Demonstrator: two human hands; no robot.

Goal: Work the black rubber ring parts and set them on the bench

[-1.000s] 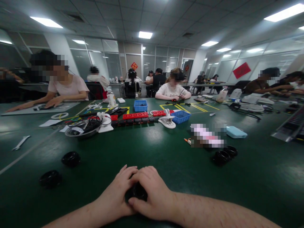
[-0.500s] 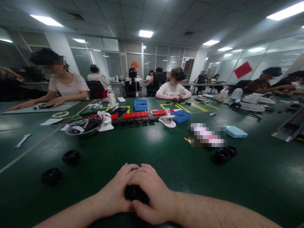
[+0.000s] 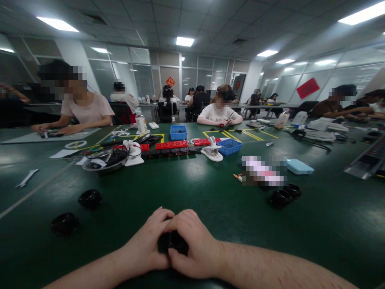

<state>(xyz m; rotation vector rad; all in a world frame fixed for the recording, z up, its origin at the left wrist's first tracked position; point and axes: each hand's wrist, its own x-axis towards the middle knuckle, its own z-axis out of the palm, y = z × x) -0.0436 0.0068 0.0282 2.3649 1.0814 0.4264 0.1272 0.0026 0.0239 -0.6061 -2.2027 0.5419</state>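
At the near edge of the table, a round black part [image 3: 178, 243] sits between my two hands and is mostly covered by them. My right hand [image 3: 197, 243] curls over it, thumb in front and fingers behind. From the left side, my left hand [image 3: 152, 241] closes round it, its fingertips meeting those of the right. Two black ring-shaped parts stand to the left, one farther [image 3: 90, 198] and one nearer [image 3: 64, 223]. A pair of similar black rings [image 3: 281, 198] stands on the right.
A wrench [image 3: 27, 178] lies far left on the green table [image 3: 192, 188]. Beyond are a metal bowl of cables [image 3: 105, 165], red and black power strips [image 3: 171, 145], white clip stands [image 3: 212, 152], blue bins [image 3: 230, 147] and a light-blue case [image 3: 300, 167]. Several people sit around.
My hands have shifted slightly, and more of the black part shows between them. The person at left has drawn one hand inward across the mat.
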